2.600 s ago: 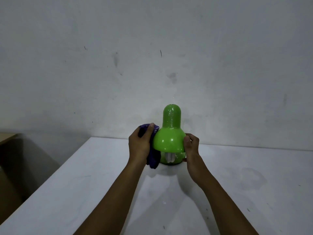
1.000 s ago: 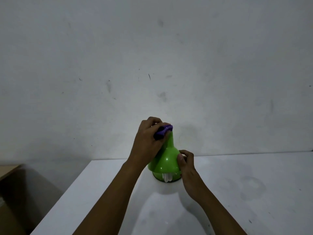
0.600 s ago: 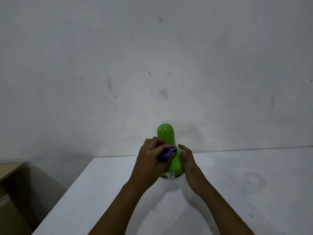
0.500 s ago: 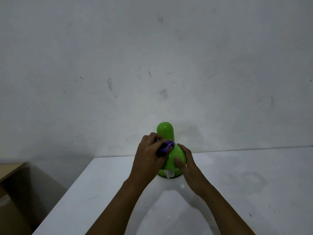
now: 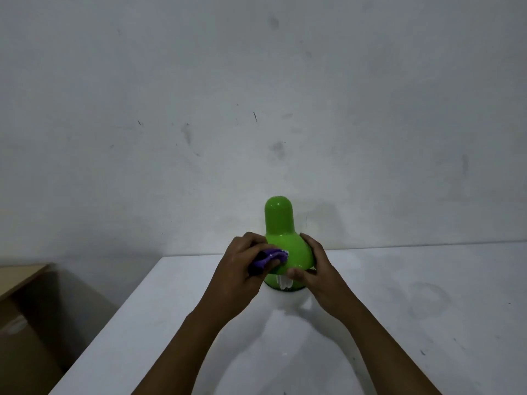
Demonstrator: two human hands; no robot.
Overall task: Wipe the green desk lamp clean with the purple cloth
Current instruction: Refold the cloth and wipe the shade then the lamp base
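The green desk lamp (image 5: 281,223) stands on the white table (image 5: 399,323) near the wall, its bell-shaped shade facing me with a white bulb showing under the rim. My left hand (image 5: 242,269) is closed on the bunched purple cloth (image 5: 269,256) and presses it against the lower left of the shade. My right hand (image 5: 313,269) cups the shade's right side, thumb on the front rim. The lamp's base is hidden behind the shade and my hands.
A grey scuffed wall (image 5: 256,109) rises right behind the table. A brown cardboard box (image 5: 20,323) sits low at the left, beside the table's left edge. Faint ring marks stain the tabletop at the right.
My left hand with the cloth has slid from the lamp's top down to the lower left of the shade. My right hand has stayed on the shade's right side.
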